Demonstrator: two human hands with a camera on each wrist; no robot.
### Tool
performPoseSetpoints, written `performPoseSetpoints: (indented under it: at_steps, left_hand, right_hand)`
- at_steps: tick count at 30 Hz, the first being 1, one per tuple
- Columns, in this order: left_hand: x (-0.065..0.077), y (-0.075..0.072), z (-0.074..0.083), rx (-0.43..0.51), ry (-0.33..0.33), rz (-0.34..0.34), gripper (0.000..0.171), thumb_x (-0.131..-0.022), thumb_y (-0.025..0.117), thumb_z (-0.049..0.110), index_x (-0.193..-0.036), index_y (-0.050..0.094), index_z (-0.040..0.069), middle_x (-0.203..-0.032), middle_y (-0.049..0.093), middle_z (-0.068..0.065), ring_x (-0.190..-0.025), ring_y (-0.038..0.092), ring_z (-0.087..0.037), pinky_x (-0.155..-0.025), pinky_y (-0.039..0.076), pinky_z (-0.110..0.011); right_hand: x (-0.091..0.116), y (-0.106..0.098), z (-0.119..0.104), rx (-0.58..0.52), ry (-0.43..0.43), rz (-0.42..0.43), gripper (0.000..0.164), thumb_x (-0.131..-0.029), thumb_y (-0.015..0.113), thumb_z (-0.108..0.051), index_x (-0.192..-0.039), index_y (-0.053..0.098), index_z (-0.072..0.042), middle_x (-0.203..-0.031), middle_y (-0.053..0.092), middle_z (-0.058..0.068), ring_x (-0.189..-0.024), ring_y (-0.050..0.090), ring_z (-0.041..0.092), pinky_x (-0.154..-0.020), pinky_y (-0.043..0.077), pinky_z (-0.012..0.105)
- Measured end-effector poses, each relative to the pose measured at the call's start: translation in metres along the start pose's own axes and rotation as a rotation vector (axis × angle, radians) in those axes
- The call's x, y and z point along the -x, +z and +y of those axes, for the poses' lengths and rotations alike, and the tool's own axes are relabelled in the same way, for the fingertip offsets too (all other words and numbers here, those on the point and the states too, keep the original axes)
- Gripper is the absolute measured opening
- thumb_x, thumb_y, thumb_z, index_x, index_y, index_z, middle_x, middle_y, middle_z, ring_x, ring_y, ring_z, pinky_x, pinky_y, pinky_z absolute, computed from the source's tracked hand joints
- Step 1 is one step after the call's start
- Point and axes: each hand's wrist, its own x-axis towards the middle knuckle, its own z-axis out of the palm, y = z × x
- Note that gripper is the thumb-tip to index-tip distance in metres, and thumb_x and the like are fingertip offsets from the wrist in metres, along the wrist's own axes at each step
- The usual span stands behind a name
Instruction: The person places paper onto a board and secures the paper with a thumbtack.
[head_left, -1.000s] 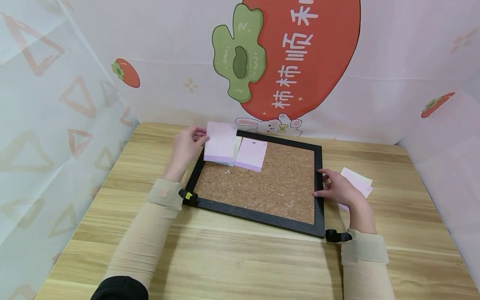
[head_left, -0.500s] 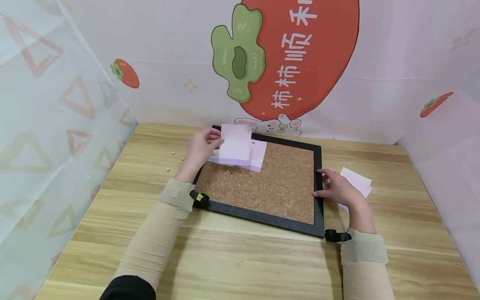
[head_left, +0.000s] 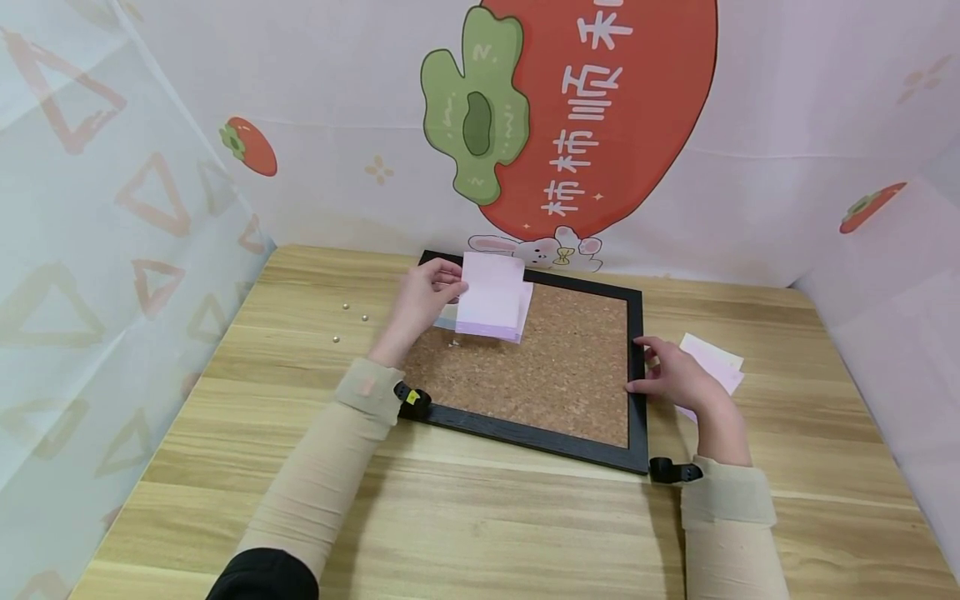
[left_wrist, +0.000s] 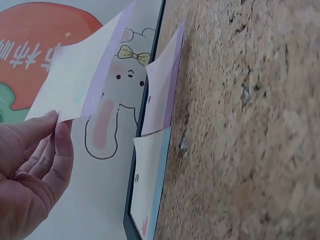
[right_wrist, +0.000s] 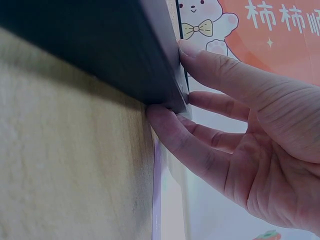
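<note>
My left hand (head_left: 429,298) pinches a pale pink paper note (head_left: 491,292) by its left edge, thumb in front and fingers behind. The note hangs over the upper left of a black-framed cork board (head_left: 547,375). In the left wrist view, two more notes are on the board by the top frame: a pink one (left_wrist: 162,85) with a purple strip and a white one (left_wrist: 149,180) with a blue strip, each with a small tack near its top. The right hand (head_left: 678,375) grips the board's right frame, thumb on top and fingers at its outer side and underside.
Several loose notes (head_left: 712,360) lie on the table right of the board, partly behind the right hand. On the table at left are small round pins (head_left: 336,339). Small shiny bits (head_left: 453,342) show on the cork. A printed cloth backdrop (head_left: 337,167) stands behind the table.
My left hand has carried the pink note rightward, from over the left pinned note to over the right one. The pins at left have come into view. The right hand stays on the frame.
</note>
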Motion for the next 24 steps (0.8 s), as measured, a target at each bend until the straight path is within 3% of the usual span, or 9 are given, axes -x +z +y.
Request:
performPoseSetpoints:
  at_steps: [7, 16, 24]
  left_hand:
    - [0.002, 0.010, 0.009, -0.020, 0.015, -0.021, 0.025, -0.093, 0.071, 0.012, -0.114, 0.065, 0.000, -0.107, 0.073, -0.019, -0.093, 0.074, -0.030, -0.084, 0.061, -0.045]
    - [0.003, 0.022, 0.012, -0.076, 0.026, -0.036, 0.025, -0.093, 0.071, 0.017, -0.114, 0.066, 0.004, -0.107, 0.074, -0.014, -0.094, 0.075, -0.024, -0.081, 0.062, -0.035]
    - [-0.002, 0.035, 0.012, -0.053, 0.008, -0.080, 0.023, -0.094, 0.070, 0.016, -0.114, 0.065, 0.004, -0.107, 0.073, -0.014, -0.095, 0.074, -0.026, -0.083, 0.061, -0.039]
  right_hand:
    - [0.000, 0.000, -0.001, -0.001, 0.010, -0.004, 0.082, -0.086, 0.080, -0.028, -0.147, 0.037, 0.006, -0.127, 0.055, 0.031, -0.088, 0.058, 0.024, -0.080, 0.050, 0.038]
    - [0.000, 0.000, -0.001, -0.013, 0.025, -0.007, 0.085, -0.085, 0.080, -0.031, -0.148, 0.036, 0.006, -0.130, 0.053, 0.032, -0.099, 0.059, 0.034, -0.090, 0.052, 0.052]
    - [0.000, 0.000, 0.000, -0.009, 0.022, -0.005, 0.084, -0.085, 0.080, -0.030, -0.147, 0.036, 0.006, -0.129, 0.054, 0.031, -0.093, 0.059, 0.027, -0.085, 0.052, 0.046]
